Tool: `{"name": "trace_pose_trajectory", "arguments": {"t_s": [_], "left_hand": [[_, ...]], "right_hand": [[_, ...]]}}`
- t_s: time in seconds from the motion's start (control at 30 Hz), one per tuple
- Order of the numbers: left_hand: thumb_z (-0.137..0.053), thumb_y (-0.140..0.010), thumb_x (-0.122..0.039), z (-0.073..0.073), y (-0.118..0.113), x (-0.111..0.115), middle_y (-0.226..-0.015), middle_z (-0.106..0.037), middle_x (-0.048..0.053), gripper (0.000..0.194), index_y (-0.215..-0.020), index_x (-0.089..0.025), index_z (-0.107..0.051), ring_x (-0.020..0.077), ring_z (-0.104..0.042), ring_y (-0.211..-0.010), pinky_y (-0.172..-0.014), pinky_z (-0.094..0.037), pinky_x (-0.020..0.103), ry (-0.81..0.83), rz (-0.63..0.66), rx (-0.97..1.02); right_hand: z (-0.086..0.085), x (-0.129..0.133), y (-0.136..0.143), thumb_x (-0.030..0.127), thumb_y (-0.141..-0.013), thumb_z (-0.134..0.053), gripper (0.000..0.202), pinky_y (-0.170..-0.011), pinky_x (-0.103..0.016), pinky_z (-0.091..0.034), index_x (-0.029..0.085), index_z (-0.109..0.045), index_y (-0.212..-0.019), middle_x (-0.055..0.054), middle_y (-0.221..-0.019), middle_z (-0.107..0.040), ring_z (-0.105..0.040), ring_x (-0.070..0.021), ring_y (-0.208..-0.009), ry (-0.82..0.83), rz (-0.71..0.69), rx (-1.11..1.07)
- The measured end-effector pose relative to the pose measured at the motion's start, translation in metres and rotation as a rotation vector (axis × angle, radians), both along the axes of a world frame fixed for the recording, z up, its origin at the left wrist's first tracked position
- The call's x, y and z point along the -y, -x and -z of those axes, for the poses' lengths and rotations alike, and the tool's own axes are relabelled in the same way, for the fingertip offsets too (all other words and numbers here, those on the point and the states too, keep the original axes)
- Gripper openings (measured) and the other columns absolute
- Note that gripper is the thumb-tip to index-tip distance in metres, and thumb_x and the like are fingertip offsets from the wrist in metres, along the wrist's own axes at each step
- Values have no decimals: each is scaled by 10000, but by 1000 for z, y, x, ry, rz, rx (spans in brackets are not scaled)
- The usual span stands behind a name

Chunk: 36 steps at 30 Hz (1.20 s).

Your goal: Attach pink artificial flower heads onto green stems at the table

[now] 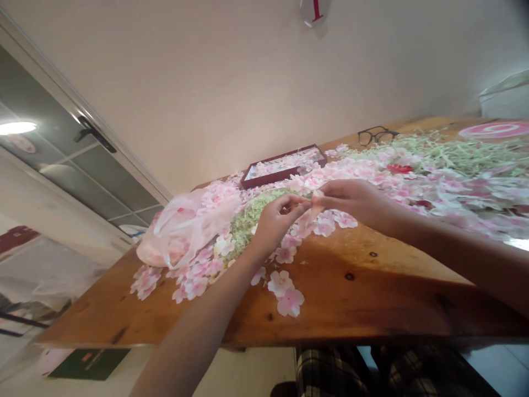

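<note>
Both my hands meet above the middle of the wooden table. The fingers of my left hand are pinched at the tips, and what they hold is too small to make out. My right hand pinches a pale pink petal between thumb and fingers, close to my left fingertips. Beneath and around the hands lie pink and white artificial flowers, with pale green shredded filler beside my left hand. Two loose flowers lie nearer the front edge.
A dark red box holding petals stands behind the hands. A sheer pink bag lies at the left. Black glasses, more green filler and a round pink sign are at the back right.
</note>
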<state>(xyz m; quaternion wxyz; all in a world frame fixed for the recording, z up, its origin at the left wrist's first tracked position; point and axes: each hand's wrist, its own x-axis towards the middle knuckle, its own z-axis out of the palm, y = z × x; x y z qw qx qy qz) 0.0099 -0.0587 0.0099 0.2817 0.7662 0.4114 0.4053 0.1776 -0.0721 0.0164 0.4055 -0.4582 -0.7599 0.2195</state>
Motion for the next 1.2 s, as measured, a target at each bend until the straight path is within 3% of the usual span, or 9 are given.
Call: {"name": "trace_pose_trajectory", "arguments": {"t_s": [0.13,0.27,0.47,0.67,0.97,1.2], "left_hand": [[-498,-702,-376,2,3,-9,-919,-581,32,237,-842,-206,-583,117,-510,-775,-688,-393,250,-9,2,32],[-500,-703,-370,3,8,-15,-880,-596,30,218,-787,-193,-594,126,-523,-818,-759,-389,277,-56,-44,43],[-495,-707,-378,2,9,-13,-928,-606,31,246,-855,-219,-610,136,-535,-846,-759,-405,285,-54,-56,6],[-542,-673,-356,4,2,-5,-825,-601,33,230,-826,-186,-567,120,-556,-737,-670,-443,262,-34,-4,-6],[-563,-665,-316,5,0,-6,-913,-570,48,232,-847,-178,-522,130,-549,-831,-742,-442,274,13,40,91],[-563,-668,-321,7,-3,-5,-888,-575,49,292,-922,-190,-506,141,-562,-824,-736,-452,285,101,68,145]], "right_hand": [[-3,-5,-5,421,-745,-454,264,-540,-254,-416,190,-554,-668,-40,-709,-603,-553,-137,-639,60,-5,-139],[9,-19,-13,410,-729,-469,252,-589,-277,-431,189,-586,-701,-34,-726,-616,-564,-157,-680,37,-43,-41],[12,-21,-15,396,-764,-425,265,-612,-296,-411,192,-594,-772,-47,-810,-608,-548,-168,-717,-136,180,70],[14,-8,-1,372,-729,-508,210,-657,-277,-398,205,-602,-816,-42,-837,-591,-524,-163,-772,-302,50,139],[21,-14,-3,301,-719,-500,148,-533,-243,-383,204,-612,-717,-8,-695,-613,-536,-129,-599,-120,36,149],[21,-11,0,341,-688,-546,209,-554,-258,-445,188,-583,-824,-30,-759,-628,-588,-154,-665,19,-36,-103]]}}
